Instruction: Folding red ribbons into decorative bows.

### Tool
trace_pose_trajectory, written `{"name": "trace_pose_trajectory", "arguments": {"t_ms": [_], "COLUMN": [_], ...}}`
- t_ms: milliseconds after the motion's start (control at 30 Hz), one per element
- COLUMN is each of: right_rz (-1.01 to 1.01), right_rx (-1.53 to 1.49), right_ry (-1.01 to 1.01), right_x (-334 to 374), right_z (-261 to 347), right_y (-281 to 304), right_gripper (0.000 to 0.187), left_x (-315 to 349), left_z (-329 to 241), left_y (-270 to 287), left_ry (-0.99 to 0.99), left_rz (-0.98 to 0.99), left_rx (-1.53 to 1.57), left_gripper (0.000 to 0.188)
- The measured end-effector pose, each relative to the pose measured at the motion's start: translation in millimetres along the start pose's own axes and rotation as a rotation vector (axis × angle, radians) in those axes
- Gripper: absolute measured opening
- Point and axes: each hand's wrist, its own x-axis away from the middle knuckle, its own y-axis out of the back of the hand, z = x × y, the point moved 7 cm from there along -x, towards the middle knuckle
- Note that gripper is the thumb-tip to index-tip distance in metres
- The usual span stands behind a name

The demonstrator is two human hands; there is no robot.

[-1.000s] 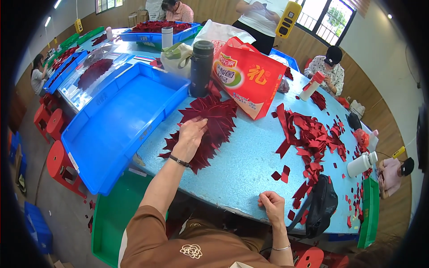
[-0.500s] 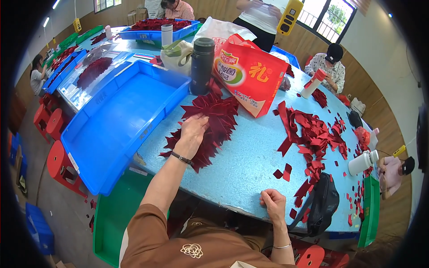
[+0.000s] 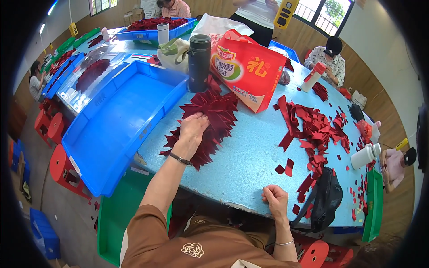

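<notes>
red cloth pile (image 3: 221,119) on blue table (image 3: 250,156), long axis near-to-far; left hand (image 3: 193,127) nearer, fingers on top, can't tell if gripping; right hand (image 3: 275,199) well apart, loosely fisted.

1. On the red bag (image 3: 268,85) before me I see one big golden character (image 3: 257,65); to the left of it is a colourful emblem (image 3: 227,67) with lettering, and smaller print runs lower.
2. The white bag (image 3: 228,27) behind it carries red characters, partly covered.
3. On the blue tray (image 3: 120,107) at my left I find faint dark lettering; its white label (image 3: 73,164) is too small for me to read.
</notes>
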Motion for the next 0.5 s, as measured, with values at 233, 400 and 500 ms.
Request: {"name": "trace_pose_trajectory", "arguments": {"t_ms": [233, 400, 500], "right_rz": [-0.002, -0.011, -0.011], "right_rx": [-0.017, -0.020, -0.005], "right_ry": [0.005, 0.008, 0.005], "right_x": [-4.8, -7.9, -7.9], "right_z": [-1.3, -2.6, -5.0], "right_y": [4.7, 10.7, 11.0], "right_gripper": [0.012, 0.012, 0.012], "left_x": [16.8, 36.6, 35.4], "left_z": [0.6, -13.5, -14.8], "left_y": [0.5, -12.1, -11.6], "left_ry": [-0.012, -0.176, -0.197], "left_rz": [0.116, 0.118, 0.087], "left_rx": [-0.093, -0.360, -0.497], "left_gripper": [0.045, 0.047, 0.040]}}
